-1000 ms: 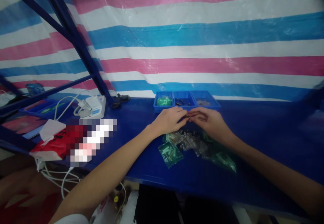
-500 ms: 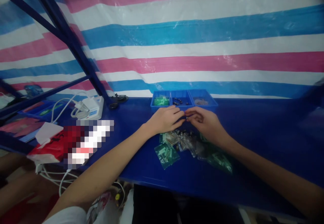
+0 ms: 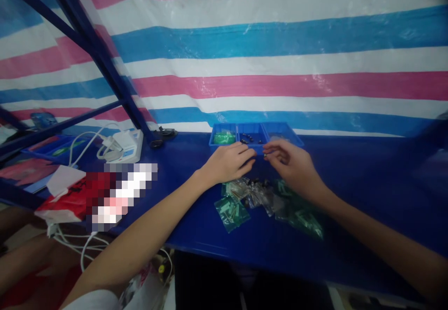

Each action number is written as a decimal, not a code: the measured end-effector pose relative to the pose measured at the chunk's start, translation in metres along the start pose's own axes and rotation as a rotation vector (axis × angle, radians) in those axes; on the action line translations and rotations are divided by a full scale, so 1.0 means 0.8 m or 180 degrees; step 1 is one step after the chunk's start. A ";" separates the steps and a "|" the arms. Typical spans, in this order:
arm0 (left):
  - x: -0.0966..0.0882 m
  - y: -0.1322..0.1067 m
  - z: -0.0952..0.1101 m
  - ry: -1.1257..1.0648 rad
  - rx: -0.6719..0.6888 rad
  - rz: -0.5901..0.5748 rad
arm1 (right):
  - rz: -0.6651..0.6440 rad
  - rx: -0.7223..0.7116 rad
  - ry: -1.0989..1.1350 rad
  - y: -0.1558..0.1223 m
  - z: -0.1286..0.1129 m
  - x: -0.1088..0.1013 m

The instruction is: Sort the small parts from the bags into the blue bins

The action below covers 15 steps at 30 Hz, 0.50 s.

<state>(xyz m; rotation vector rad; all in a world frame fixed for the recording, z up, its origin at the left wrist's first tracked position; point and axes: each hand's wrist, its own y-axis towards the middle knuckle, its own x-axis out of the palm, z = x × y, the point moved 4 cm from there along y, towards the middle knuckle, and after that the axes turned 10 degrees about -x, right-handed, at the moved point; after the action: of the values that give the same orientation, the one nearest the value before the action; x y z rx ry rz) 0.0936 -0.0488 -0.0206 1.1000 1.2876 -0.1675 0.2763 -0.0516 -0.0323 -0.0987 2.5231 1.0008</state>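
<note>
My left hand (image 3: 231, 162) hovers over the blue table in front of the tray, its fingers loosely curved and a gap between thumb and forefinger; nothing shows in it. Just to its right, my right hand (image 3: 292, 163) pinches something tiny between thumb and forefinger, too small to name. Below both hands lies a pile of small clear plastic bags (image 3: 259, 195), several with small parts inside. One greenish-looking bag (image 3: 231, 213) with pale rod-like pieces lies at the front left of the pile. Behind the hands, a three-part blue tray (image 3: 211, 138) holds green packets (image 3: 224, 137), small dark parts (image 3: 248, 138) and clear bags.
To the left stand a white power strip (image 3: 130, 150) with cables, a red package (image 3: 72, 198) and a blurred-out bright object (image 3: 122, 198). A blue metal frame post (image 3: 115, 79) rises behind them. Another person's arm (image 3: 28, 258) shows at the lower left. A striped sheet (image 3: 266, 39) hangs behind the table.
My hands, fingertips together half a second ago, have come apart; my right hand has shifted slightly right and up with its pinch kept. The view has tilted a little.
</note>
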 end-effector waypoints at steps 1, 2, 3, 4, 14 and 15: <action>0.000 0.000 -0.001 0.0013 -0.0003 -0.0005 | 0.0031 -0.0008 -0.0013 0.001 -0.001 -0.001; 0.001 0.000 -0.002 0.0029 -0.0005 -0.0019 | 0.0065 -0.0015 -0.0026 0.001 -0.002 -0.003; 0.001 0.000 -0.003 0.0044 -0.0010 -0.0041 | 0.0103 -0.0018 -0.0036 0.002 -0.002 -0.004; 0.002 0.000 -0.004 0.0054 -0.0016 -0.0061 | 0.0133 -0.0021 -0.0041 0.003 -0.002 -0.006; -0.001 0.001 0.000 0.0153 0.0039 -0.0045 | 0.0108 -0.0140 -0.0360 0.002 0.002 -0.006; -0.001 0.001 0.000 0.0168 0.0037 -0.0039 | 0.0094 -0.0173 -0.0392 0.002 0.000 -0.006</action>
<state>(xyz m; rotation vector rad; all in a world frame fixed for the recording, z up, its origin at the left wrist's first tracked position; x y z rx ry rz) 0.0936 -0.0485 -0.0192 1.1129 1.3420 -0.1562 0.2803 -0.0509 -0.0297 -0.0152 2.3932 1.0544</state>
